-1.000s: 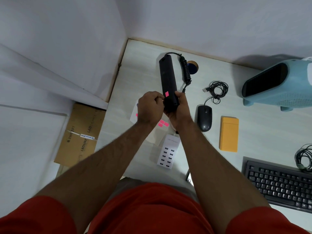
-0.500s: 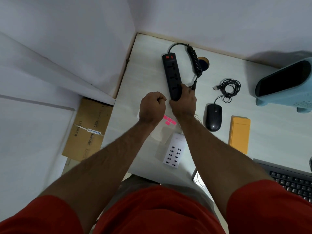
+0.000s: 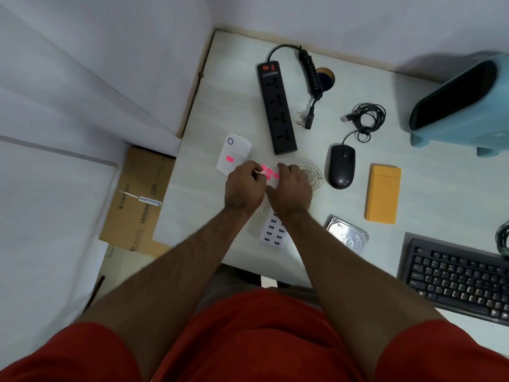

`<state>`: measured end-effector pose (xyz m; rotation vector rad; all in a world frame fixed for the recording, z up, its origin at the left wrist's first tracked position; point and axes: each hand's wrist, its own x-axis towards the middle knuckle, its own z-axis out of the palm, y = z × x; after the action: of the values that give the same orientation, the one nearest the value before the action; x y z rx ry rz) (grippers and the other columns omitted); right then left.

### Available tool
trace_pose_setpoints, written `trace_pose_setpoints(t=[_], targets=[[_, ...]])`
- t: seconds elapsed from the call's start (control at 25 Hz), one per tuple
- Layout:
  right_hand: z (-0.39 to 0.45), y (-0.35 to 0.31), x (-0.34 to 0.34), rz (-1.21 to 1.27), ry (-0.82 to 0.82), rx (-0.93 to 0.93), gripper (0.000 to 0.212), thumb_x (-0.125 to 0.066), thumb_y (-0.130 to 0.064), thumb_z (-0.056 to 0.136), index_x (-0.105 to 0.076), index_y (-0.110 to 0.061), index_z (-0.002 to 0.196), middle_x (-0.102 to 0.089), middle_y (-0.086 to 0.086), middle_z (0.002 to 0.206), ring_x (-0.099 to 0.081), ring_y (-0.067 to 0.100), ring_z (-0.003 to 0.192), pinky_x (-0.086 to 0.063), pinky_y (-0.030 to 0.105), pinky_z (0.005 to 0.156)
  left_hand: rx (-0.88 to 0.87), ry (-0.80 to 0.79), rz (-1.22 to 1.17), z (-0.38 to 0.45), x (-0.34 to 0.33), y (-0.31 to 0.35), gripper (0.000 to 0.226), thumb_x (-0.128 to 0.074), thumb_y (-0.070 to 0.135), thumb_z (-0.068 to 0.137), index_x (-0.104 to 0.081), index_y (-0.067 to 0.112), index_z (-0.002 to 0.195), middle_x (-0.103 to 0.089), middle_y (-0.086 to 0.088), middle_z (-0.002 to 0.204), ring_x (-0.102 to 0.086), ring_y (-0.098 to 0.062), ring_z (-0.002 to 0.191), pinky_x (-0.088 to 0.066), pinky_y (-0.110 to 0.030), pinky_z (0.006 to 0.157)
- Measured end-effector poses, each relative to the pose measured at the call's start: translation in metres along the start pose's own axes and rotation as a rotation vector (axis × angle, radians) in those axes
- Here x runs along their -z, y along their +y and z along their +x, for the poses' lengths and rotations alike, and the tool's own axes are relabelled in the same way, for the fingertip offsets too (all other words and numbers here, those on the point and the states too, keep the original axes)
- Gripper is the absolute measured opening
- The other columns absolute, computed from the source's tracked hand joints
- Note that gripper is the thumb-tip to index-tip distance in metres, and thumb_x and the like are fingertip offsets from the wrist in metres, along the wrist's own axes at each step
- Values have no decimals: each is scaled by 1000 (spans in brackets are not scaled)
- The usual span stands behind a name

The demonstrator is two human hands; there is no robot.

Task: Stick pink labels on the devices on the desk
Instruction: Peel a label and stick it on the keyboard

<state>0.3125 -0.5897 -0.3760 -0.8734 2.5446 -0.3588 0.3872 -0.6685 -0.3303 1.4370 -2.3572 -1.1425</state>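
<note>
The left hand (image 3: 243, 186) and right hand (image 3: 290, 188) meet knuckle to knuckle over a sheet of pink labels (image 3: 268, 172), fingers curled down onto it; whether either hand actually pinches a label cannot be told. Just left of the hands lies a white device (image 3: 234, 150) with 1 pink label (image 3: 229, 159) on its top. Under the right wrist a white multi-port USB charger (image 3: 274, 231) shows, and a coiled white cable (image 3: 312, 173) lies beside the right hand. Beyond the hands, a black power strip (image 3: 276, 107) lies flat with its sockets up and its plug (image 3: 305, 121) loose beside it. To the right are a black mouse (image 3: 341, 166), its bundled cord (image 3: 367, 118), a yellow case (image 3: 382, 193), a bare hard drive (image 3: 348, 235), a black keyboard (image 3: 454, 277) and a pale blue appliance (image 3: 462, 106). All rest on a pale white desk (image 3: 225, 92) set into a corner of white walls (image 3: 110, 64). A cardboard box (image 3: 137, 202) sits on the floor at its left edge.
</note>
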Motion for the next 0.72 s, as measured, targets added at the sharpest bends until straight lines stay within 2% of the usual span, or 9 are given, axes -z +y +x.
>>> trace_pose_setpoints(t=[0.16,0.24,0.44,0.64,0.72], targets=[[2,-5,-5,-122,4,37,47,-67,-39,85,-58,-13,123,-60,11,117,-58,31,102,-46,40,79,24,-8,30,-12,-8,-8,18,-58,12,87,-67,6,101,-71,-11,99,-66,-26,89,-51,-28,77],[6,-3,-6,-112,12,41,44,-68,-39,85,-59,-13,120,-59,11,115,-58,31,101,-46,40,78,44,17,31,-11,-11,-10,19,-57,12,86,-68,7,101,-72,-10,99,-66,-25,90,-53,-32,79],[10,-3,-6,-128,-6,62,43,-68,-38,84,-61,-12,118,-55,12,118,-56,32,104,-47,43,82,90,79,-5,-22,-19,-16,20,-57,10,86,-68,6,102,-72,-10,98,-65,-25,90,-47,-25,75],[11,-3,-9,-130,4,127,61,-69,-34,84,-47,-14,136,-57,11,125,-57,32,109,-45,42,85,150,128,-33,-30,-20,-23,21,-56,11,86,-69,7,102,-71,-10,100,-64,-23,93,-41,-22,76],[14,-7,-11,-140,-6,129,59,-68,-29,83,-47,-15,136,-59,11,123,-58,33,109,-44,41,83,165,136,-42,-33,-19,-27,21,-56,11,86,-69,7,103,-72,-10,100,-64,-24,94,-41,-22,76]])
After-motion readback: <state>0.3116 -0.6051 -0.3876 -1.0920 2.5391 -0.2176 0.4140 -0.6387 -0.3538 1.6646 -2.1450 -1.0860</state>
